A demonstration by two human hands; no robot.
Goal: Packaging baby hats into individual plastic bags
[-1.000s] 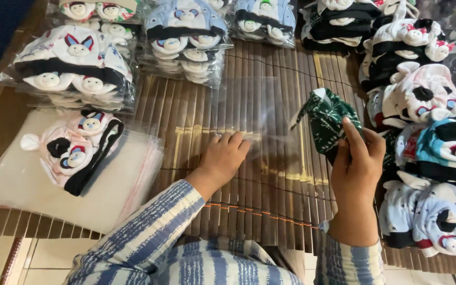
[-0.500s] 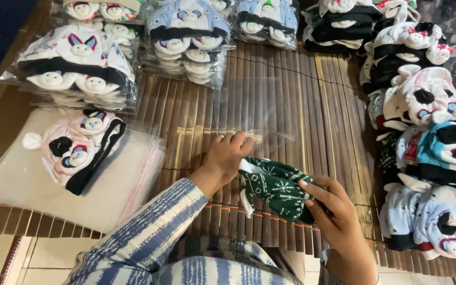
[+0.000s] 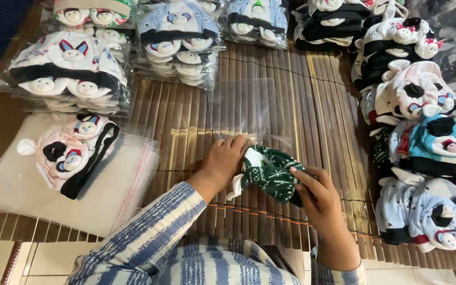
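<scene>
My right hand (image 3: 317,198) grips a dark green patterned baby hat (image 3: 267,171) with white trim, held low over the bamboo mat (image 3: 302,105). My left hand (image 3: 225,161) rests at the near edge of a clear plastic bag (image 3: 252,108) lying flat on the mat, with its fingers touching the hat's left side. The hat sits at the bag's near opening; I cannot tell whether any of it is inside.
Bagged stacks of animal-face hats (image 3: 178,42) line the far side and the left (image 3: 67,71). Loose hats are piled along the right (image 3: 423,158). A pink and black hat (image 3: 75,153) lies on a stack of clear bags (image 3: 27,195) at left.
My right hand has brought the green hat from up at the right down and leftward to meet my left hand at the bag's near edge. The left hand stayed in place.
</scene>
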